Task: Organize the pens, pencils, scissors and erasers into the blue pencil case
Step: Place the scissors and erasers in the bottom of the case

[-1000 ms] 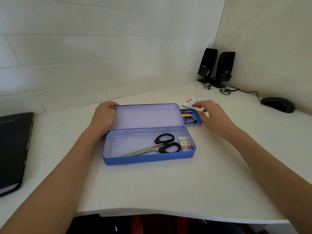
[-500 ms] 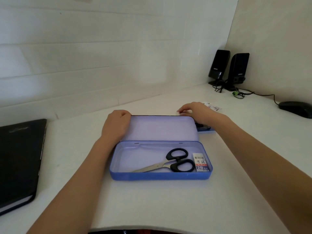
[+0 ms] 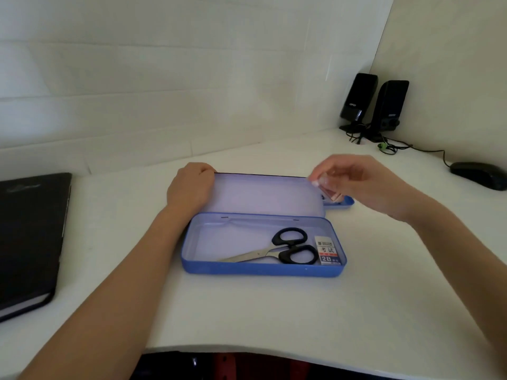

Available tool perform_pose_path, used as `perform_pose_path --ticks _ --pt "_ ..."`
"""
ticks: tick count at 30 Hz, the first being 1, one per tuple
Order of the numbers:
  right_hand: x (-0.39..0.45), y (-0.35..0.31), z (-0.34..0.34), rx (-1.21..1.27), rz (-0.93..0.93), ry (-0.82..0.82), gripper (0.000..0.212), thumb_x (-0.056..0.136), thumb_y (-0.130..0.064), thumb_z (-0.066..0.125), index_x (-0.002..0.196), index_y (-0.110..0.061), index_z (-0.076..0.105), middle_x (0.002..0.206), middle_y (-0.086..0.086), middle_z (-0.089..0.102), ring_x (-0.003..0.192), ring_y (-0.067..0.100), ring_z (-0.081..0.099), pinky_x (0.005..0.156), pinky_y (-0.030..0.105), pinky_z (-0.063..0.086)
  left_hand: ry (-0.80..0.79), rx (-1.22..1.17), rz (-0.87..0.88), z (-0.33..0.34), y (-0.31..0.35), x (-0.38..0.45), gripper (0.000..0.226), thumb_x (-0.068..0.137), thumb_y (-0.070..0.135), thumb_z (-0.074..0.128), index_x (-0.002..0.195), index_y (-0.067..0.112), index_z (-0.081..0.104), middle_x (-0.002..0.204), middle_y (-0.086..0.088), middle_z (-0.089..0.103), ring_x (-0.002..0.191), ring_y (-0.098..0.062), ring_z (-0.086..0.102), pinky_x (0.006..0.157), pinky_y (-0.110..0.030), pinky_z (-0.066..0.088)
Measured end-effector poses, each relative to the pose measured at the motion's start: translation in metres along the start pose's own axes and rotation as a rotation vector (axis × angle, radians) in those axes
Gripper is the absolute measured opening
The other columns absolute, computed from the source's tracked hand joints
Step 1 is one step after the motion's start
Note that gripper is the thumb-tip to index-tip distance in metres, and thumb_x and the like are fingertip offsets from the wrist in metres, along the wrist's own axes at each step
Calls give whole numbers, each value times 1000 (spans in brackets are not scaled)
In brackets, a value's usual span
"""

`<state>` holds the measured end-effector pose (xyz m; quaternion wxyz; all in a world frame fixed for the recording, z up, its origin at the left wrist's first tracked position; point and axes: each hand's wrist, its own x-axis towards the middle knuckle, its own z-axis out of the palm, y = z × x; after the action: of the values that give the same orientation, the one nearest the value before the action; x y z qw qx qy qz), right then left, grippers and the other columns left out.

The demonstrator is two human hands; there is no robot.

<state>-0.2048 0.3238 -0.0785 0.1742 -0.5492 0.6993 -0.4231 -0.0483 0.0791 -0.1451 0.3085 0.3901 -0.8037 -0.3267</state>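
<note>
The left hand (image 3: 190,186) is curled, its fingers folded over the far left corner of the raised lid (image 3: 263,194), gripping that edge. The left forearm runs from the near left of the scene up and to the right, lying low over the white desk (image 3: 247,311).

The right hand (image 3: 356,179) is held above the desk at the far right corner of the lid. Its fingers are drawn together at the tips, pinching a small pale object (image 3: 327,187); the object is blurred and what it is cannot be told. The right forearm enters from the near right and slopes up and to the left.

The blue pencil case (image 3: 260,268) sits open at the middle of the desk, its long axis running left to right. Its lid stands along the far side.

Inside the case, the scissors (image 3: 274,250) lie flat, the black handles toward the right and the blades pointing to the near left. An eraser (image 3: 327,249) lies at the right end of the case, just beside the handles, its long axis running near to far.

A small blue tray (image 3: 341,204) shows behind the lid's right end.
</note>
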Motion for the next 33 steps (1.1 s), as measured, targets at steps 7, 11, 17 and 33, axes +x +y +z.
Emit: perform_pose_path --ticks 7,11,17,33 --pt "-29 -13 29 -584 131 -208 24 86 -14 52 79 -29 69 78 -7 61 73 8 57 67 22 46 16 15 3 -2 5 -4 41 65 25 32 81 18 69 91 -9 66 84 -29 54 87 -40 47" --pt "-32 -17 39 -517 123 -297 23 82 -13 54 79 -28 71 75 -6 59 68 7 52 66 26 44 21 15 -16 -1 5 -2 40 64 24 32 81 16 68 88 -6 63 85 -27 54 84 -35 46" --pt "-23 -5 30 -142 -6 38 16 85 -19 64 94 -31 67 74 -6 64 69 25 58 60 20 42 4 11 -15 0 6 -3 37 63 24 31 77 20 65 86 -5 61 81 -26 49 82 -35 45" --pt "-20 18 29 -403 59 125 28 68 -23 82 81 -24 57 84 -9 56 63 3 46 58 3 37 -21 4 18 1 4 -4 21 61 23 30 72 23 48 80 -2 51 76 -19 36 73 -32 37"
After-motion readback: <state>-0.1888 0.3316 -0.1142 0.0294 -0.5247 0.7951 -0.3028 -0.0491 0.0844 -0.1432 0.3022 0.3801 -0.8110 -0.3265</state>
